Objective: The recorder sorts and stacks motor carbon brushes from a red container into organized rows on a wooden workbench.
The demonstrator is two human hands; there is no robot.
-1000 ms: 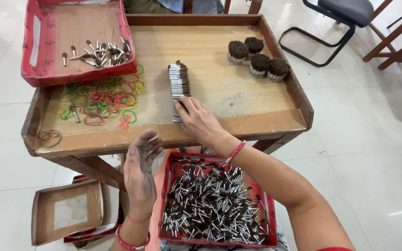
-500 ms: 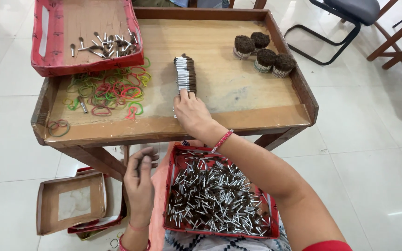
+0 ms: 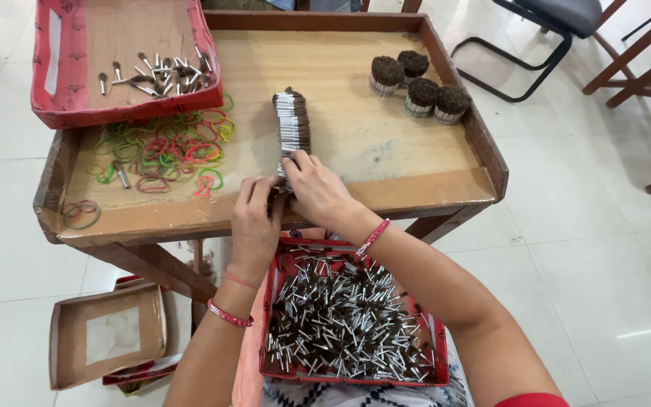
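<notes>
A row of small grey-tipped dark sticks point(image 3: 291, 124) lies in a line down the middle of the wooden tray table point(image 3: 356, 162). My right hand point(image 3: 316, 188) presses on the near end of that row. My left hand point(image 3: 256, 218) is beside it, fingers curled against the same end; what it grips is hidden. On my lap sits a red cardboard box point(image 3: 276, 301) full of several loose sticks point(image 3: 340, 316).
Coloured rubber bands point(image 3: 167, 151) are scattered on the table's left. A red box point(image 3: 50, 105) with a few sticks rests at the far left corner. Round bundles of sticks point(image 3: 420, 87) stand far right. Brown lids point(image 3: 107, 335) lie on the floor; chairs stand at right.
My left hand rose from below the table edge and joined the right hand at the near end of the row. The right hand stayed on the row.
</notes>
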